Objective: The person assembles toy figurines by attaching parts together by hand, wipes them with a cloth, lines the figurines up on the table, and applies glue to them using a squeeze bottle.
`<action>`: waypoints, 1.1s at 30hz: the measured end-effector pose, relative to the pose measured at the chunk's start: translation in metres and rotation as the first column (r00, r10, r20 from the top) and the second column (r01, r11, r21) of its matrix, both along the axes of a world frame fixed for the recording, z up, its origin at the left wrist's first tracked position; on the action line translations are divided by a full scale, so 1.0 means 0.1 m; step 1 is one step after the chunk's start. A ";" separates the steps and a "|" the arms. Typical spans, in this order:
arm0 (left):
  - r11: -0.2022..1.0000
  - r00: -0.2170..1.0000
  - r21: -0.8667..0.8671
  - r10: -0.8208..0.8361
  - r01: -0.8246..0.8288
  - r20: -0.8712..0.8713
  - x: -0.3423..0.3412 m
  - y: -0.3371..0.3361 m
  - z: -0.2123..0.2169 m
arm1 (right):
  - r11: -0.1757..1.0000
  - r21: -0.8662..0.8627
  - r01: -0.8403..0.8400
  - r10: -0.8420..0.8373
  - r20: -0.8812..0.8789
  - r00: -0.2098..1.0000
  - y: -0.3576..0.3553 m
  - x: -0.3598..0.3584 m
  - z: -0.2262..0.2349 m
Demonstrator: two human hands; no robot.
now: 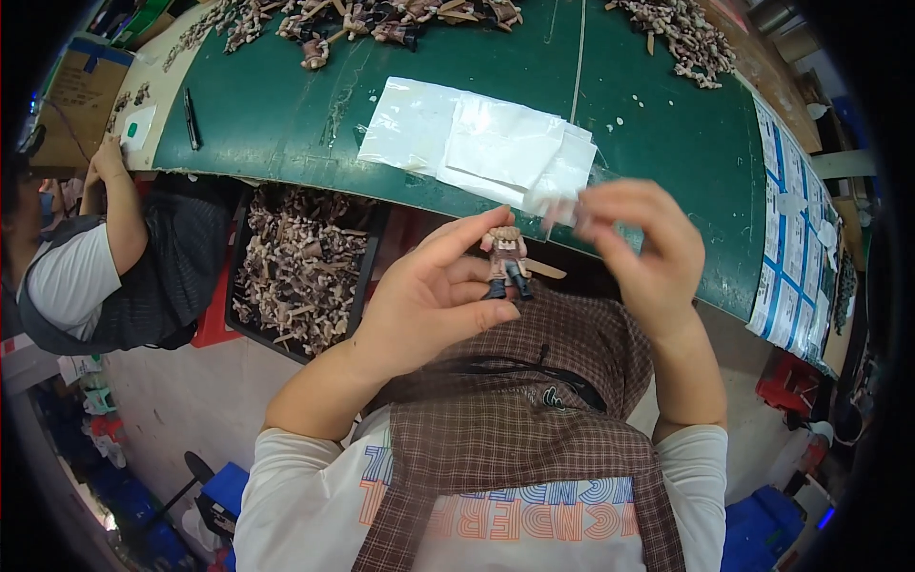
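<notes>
Pinching a small toy figure [506, 263] by its torso, the left hand [429, 300] holds this light, rigid, thin-limbed piece off the green table's [286, 114] near edge, while the blurred right hand [639, 243] grips a slippery clear bag [562, 205].

Green table [667, 124], brown-checked apron [534, 419], clear-white bags [477, 143]
</notes>
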State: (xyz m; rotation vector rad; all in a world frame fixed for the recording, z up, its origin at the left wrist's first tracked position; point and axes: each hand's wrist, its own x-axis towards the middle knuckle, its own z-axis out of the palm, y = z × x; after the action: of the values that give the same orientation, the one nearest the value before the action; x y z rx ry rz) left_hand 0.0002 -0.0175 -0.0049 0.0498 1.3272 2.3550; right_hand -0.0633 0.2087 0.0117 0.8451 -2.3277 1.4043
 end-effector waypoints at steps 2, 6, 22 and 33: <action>0.997 0.999 -0.073 -0.018 0.016 -0.029 -0.01 0.05 0.05 | 0.995 0.062 -0.080 0.084 -0.063 0.994 0.06 0.18 0.05; 0.989 0.993 -0.134 -0.073 0.060 -0.095 -0.01 0.15 0.13 | 0.981 0.100 -0.164 0.171 -0.064 0.983 0.15 0.33 0.08; 0.947 0.949 -0.316 -0.152 0.059 -0.277 0.02 0.28 0.18 | 0.980 0.175 -0.098 0.135 -0.216 0.967 0.33 0.45 0.03; 0.986 0.943 -0.166 -0.061 0.006 -0.327 0.01 0.35 0.04 | 0.965 0.226 -0.135 0.195 -0.272 0.942 0.38 0.51 0.11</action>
State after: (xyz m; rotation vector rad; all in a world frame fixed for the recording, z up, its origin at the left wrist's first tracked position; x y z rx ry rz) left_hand 0.0016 0.0170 -0.0010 0.4334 1.6560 2.2697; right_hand -0.0124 0.2466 0.0225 1.2431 -2.2358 1.0233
